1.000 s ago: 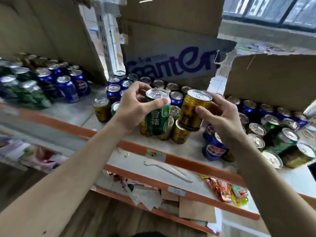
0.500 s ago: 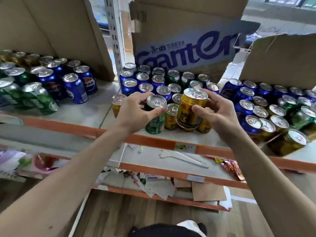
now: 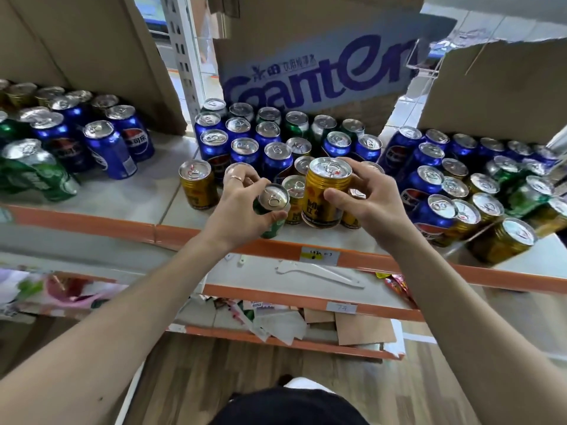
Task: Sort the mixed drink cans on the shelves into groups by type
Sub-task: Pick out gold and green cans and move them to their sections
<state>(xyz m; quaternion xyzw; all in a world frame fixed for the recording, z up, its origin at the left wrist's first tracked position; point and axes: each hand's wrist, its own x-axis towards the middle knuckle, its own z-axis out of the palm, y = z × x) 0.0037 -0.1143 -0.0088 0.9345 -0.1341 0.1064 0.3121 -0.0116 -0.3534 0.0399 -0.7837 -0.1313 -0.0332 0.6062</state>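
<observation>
Head view: left hand [image 3: 242,207] grips a green aluminium can [image 3: 271,210]; right hand [image 3: 368,197] grips an upright gold steel can [image 3: 326,191] at three o'clock of it.

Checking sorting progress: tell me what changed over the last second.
Both hands came down toward the shelf. The left hand still grips the green can, now lower; the right hand still holds the gold can, near the other gold cans. Nothing released.

The left hand [image 3: 237,207] covers most of the green can [image 3: 271,210] it grips, label unreadable. The right hand [image 3: 372,204] hides a gold can [image 3: 352,210] behind it. Cans at the left edge [image 3: 27,176] (green ones) blur and are cut off.
</observation>
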